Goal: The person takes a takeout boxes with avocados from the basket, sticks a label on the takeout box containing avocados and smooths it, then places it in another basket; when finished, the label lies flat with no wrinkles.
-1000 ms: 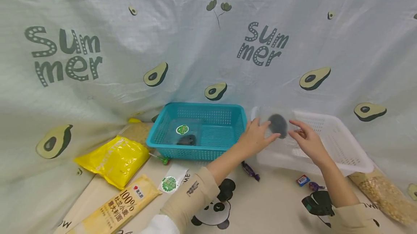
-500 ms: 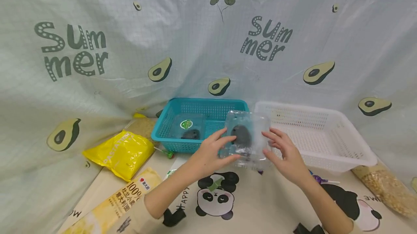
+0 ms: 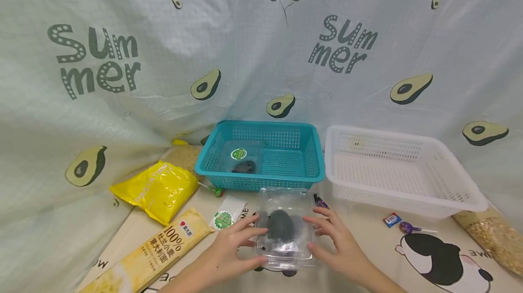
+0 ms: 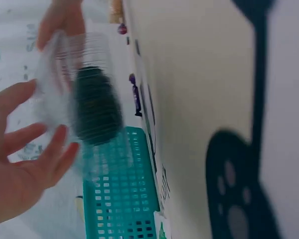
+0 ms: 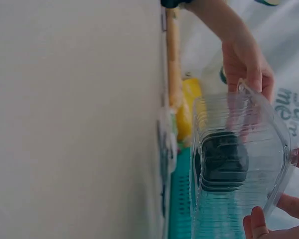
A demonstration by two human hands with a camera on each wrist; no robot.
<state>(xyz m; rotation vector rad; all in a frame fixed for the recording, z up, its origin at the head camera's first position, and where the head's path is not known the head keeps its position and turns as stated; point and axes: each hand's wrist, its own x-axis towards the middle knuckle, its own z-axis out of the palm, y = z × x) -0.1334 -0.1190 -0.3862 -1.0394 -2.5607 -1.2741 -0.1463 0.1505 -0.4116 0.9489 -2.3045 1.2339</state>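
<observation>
A clear plastic clamshell box (image 3: pixel 288 200) is held between my two hands in front of the baskets, with a dark avocado (image 3: pixel 281 225) inside. On its left side, my left hand (image 3: pixel 229 250) grips the wall with thumb and fingers. Opposite it, my right hand (image 3: pixel 341 247) holds the right wall. The right wrist view shows the box's ribbed sides (image 5: pixel 269 114) and the avocado lying at its bottom. Behind it stands a teal basket (image 3: pixel 261 183), holding another clear box (image 3: pixel 220 166) with a green round sticker and a dark avocado.
A white basket (image 3: pixel 408 204) stands at the right. Yellow bag (image 3: pixel 159 191) and pasta pack (image 3: pixel 163 250) lie at left, beside a white stickered packet (image 3: pixel 229 213). Wrapped candies, including a purple lollipop (image 3: pixel 406 227), lie near the white basket. A grain bag (image 3: pixel 496 238) is far right.
Both hands have brought the clamshell box from over the white basket leftward and toward me, down in front of the teal basket. The head view has shifted slightly.
</observation>
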